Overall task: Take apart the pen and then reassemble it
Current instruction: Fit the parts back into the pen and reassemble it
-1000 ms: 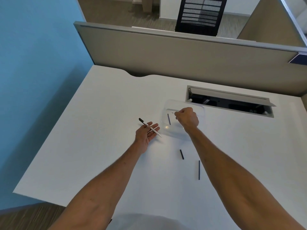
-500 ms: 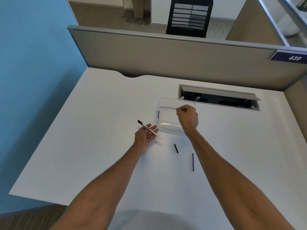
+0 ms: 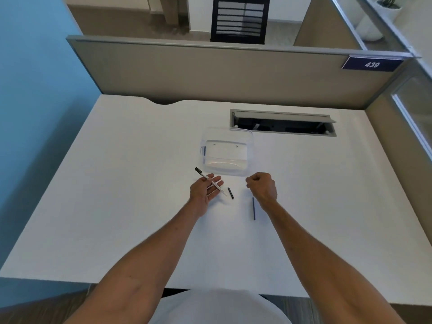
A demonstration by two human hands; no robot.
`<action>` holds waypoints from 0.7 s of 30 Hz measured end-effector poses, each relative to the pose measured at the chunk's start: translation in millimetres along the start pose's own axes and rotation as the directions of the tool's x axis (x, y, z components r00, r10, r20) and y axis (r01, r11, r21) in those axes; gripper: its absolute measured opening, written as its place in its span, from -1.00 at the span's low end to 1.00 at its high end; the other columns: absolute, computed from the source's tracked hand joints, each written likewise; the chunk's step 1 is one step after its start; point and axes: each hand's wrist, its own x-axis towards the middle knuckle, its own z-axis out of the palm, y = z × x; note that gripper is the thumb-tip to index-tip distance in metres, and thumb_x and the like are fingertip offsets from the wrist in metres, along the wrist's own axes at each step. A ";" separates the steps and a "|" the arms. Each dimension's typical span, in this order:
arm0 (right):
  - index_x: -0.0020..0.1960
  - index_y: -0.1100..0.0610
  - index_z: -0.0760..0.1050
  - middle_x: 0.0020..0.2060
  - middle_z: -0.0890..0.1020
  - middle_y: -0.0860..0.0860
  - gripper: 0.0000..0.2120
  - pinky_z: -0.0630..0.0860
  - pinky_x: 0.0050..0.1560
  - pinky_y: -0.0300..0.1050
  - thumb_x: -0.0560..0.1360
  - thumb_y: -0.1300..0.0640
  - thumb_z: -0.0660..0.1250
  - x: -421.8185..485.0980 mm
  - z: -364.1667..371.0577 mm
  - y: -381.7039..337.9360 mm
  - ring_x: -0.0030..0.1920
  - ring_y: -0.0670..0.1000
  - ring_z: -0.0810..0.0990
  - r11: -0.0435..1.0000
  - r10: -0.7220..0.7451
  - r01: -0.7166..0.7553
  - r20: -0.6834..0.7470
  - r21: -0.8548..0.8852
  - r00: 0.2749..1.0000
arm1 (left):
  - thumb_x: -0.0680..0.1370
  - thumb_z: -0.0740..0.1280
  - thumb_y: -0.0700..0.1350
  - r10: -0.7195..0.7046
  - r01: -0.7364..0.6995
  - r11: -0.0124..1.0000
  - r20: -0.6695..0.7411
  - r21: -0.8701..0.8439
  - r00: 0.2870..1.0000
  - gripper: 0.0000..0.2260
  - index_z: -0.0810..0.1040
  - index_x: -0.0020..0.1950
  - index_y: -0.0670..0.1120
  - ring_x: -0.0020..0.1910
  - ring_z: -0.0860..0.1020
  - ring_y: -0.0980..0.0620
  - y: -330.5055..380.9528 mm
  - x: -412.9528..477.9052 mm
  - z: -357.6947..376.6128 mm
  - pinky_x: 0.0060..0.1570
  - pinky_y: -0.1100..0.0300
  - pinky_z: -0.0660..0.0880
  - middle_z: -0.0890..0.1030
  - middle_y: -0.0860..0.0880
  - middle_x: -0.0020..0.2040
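A white pen barrel [image 3: 211,182] with a black end lies across the upturned fingers of my left hand [image 3: 204,191], its black end pointing far-left. A short black pen piece [image 3: 230,193] lies on the white table just right of those fingers. Nearer me, a long thin dark rod [image 3: 253,208] lies beside my right wrist. My right hand [image 3: 261,185] hovers to the right of these pieces as a closed fist, knuckles up. What its fingers enclose is hidden.
A clear plastic container [image 3: 249,146] with a blue side clip stands just beyond both hands. A recessed cable tray opening [image 3: 282,123] sits behind it. A grey partition [image 3: 210,71] closes the table's far side, and a blue wall runs along the left.
My right hand pinched a thin piece inside the container, then drew back toward me as a closed fist. The left hand kept hold of the barrel. The view has tilted.
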 end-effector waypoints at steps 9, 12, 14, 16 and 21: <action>0.19 0.12 0.67 0.17 0.76 0.10 -0.72 0.66 0.30 0.06 0.60 -0.04 0.41 -11.3 -12.6 46.0 0.23 0.21 0.73 0.956 0.081 -0.063 0.051 -0.288 0.995 | 0.78 0.19 -0.26 -0.022 0.022 1.000 0.020 0.019 1.000 -0.65 0.48 0.56 -0.30 0.48 0.61 -0.29 -22.1 -2.0 22.8 0.57 -0.17 0.48 0.64 -0.28 0.46; 0.34 0.14 0.61 0.30 0.70 0.14 -0.56 0.62 0.33 0.07 0.60 -0.14 0.42 -15.0 -9.6 52.9 0.33 0.24 0.70 0.897 0.074 -0.022 0.101 -0.441 0.992 | 0.78 0.18 -0.26 -0.023 0.022 1.000 0.016 0.019 1.000 -0.65 0.47 0.56 -0.31 0.48 0.61 -0.30 -26.5 0.2 28.2 0.58 -0.19 0.47 0.63 -0.30 0.46; 0.33 0.16 0.61 0.31 0.69 0.16 -0.58 0.62 0.29 0.07 0.60 -0.09 0.42 -16.4 -7.3 54.7 0.32 0.26 0.70 0.875 0.048 0.011 0.109 -0.484 0.993 | 0.78 0.18 -0.26 -0.022 0.022 1.000 0.013 0.016 1.000 -0.65 0.47 0.56 -0.32 0.48 0.60 -0.31 -28.4 1.8 30.8 0.57 -0.19 0.47 0.62 -0.30 0.46; 0.31 0.17 0.60 0.29 0.69 0.17 -0.63 0.62 0.26 0.04 0.59 -0.01 0.42 -17.1 -6.7 54.1 0.30 0.26 0.70 0.867 0.038 0.026 0.118 -0.498 0.992 | 0.78 0.18 -0.27 -0.022 0.022 1.000 0.016 0.016 1.000 -0.64 0.46 0.56 -0.32 0.49 0.60 -0.32 -29.1 2.2 32.9 0.57 -0.18 0.48 0.62 -0.31 0.47; 0.30 0.17 0.61 0.28 0.71 0.16 -0.69 0.62 0.26 0.01 0.58 0.13 0.38 -16.0 -8.8 52.5 0.29 0.25 0.71 0.866 0.025 0.048 0.141 -0.497 0.990 | 0.78 0.22 -0.25 -0.019 0.019 1.000 0.022 -0.006 1.000 -0.64 0.47 0.57 -0.32 0.48 0.61 -0.31 -25.4 0.8 33.4 0.56 -0.17 0.49 0.63 -0.30 0.46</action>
